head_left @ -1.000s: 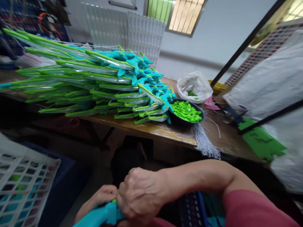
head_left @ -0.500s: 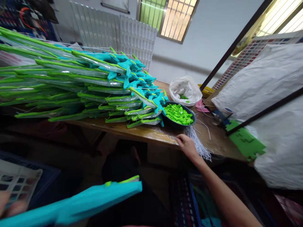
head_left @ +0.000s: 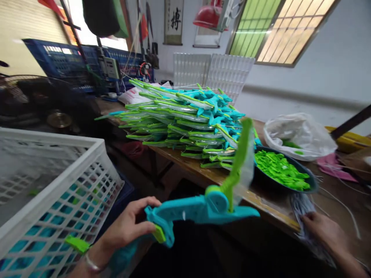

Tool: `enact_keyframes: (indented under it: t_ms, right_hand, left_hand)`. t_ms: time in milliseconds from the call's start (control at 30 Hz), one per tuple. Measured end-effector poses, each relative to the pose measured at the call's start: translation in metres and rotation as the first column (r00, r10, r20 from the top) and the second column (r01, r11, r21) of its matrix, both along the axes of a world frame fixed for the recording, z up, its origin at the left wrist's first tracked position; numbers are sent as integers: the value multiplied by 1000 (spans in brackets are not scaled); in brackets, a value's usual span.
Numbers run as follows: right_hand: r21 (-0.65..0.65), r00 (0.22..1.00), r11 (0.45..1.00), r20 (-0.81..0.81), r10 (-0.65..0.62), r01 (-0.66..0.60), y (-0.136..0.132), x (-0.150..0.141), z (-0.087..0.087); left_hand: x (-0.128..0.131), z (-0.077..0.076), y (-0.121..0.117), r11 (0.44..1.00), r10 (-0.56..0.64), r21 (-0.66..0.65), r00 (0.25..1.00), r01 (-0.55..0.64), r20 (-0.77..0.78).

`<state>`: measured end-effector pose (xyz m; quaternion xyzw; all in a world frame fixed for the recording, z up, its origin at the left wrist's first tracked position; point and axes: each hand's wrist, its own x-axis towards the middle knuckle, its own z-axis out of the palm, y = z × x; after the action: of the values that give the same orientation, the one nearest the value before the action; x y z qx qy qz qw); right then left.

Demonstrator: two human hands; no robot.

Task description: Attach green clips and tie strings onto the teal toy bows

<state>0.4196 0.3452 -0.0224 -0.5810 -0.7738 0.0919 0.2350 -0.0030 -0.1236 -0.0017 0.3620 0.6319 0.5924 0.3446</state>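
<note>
The jointed turquoise toy [head_left: 188, 210], its near end grasped by the left hand [head_left: 129, 224], was positioned before the table [head_left: 269, 206]. It was judged light and stiff, with smooth sides that might slip; the long turquoise body offered the surest hold, the thin green arm [head_left: 240, 158] a weaker one. The right hand [head_left: 326, 231] touched pale strings [head_left: 300, 204]; whether its fingers were closed could not be told. Nearby, a dark bowl [head_left: 313, 182] held loose green pieces [head_left: 278, 170]; beyond, a white bag [head_left: 314, 135] contained something green. At left, a white crate [head_left: 95, 146] held turquoise parts [head_left: 39, 230].
</note>
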Motion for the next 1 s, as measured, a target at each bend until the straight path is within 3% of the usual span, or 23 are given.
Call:
enact_keyframes:
  t_ms: [67, 133, 300, 400, 467, 500, 600, 667, 733, 833, 867, 933, 1000]
  right_hand:
    - [-167, 997, 983, 7, -76, 76, 6, 2, 7]
    - [-207, 992, 971, -25, -126, 118, 7, 5, 13]
    - [92, 963, 978, -213, -164, 187, -23, -7, 24]
    - [197, 955, 978, -298, 0, 62, -75, -46, 13]
    - [169, 924, 969, -310, 225, -179, -130, -82, -7]
    - [137, 888, 940, -308, 341, -313, -161, -101, -20]
    - [35, 659, 710, -340, 671, -704, -257, -146, -58]
    - [-88, 419, 431, -468, 778, -898, -307, -162, -76]
    - [-259, 365, 257, -670, 646, -931, -336, -170, -87]
    - [-479, 493, 117, -843, 215, -870, -339, -178, -90]
    - [-506, 516, 105, -851, 103, -856, -333, -182, -88]
    - [-509, 502, 139, -861, -84, -850, -312, -194, -82]
    - [-498, 425, 239, -854, -300, -833, -285, -207, -71]
  left_hand:
    - [7, -8, 10, 985, -163, -52, 987, 163, 2]
    - [16, -19, 17, 969, -232, -75, 970, 237, 73]
    - [28, -45, 27, 963, -245, -26, 910, 268, 334]
    - [38, -62, 34, 978, -186, 15, 828, 210, 529]
    - [47, -72, 41, 974, -186, 22, 740, 226, 647]
    - [53, -76, 45, 967, -202, 29, 695, 251, 690]
    - [64, -86, 50, 942, -266, 63, 620, 329, 738]
    - [66, -92, 48, 950, -241, 51, 616, 309, 750]
    - [64, -97, 39, 967, -173, 5, 644, 254, 745]
    - [57, -102, 22, 964, -153, -42, 672, 264, 725]
    - [56, -103, 17, 954, -173, -50, 675, 297, 717]
    - [55, -104, 8, 925, -216, -86, 696, 371, 685]
    - [56, -107, 1, 885, -249, -160, 735, 437, 630]
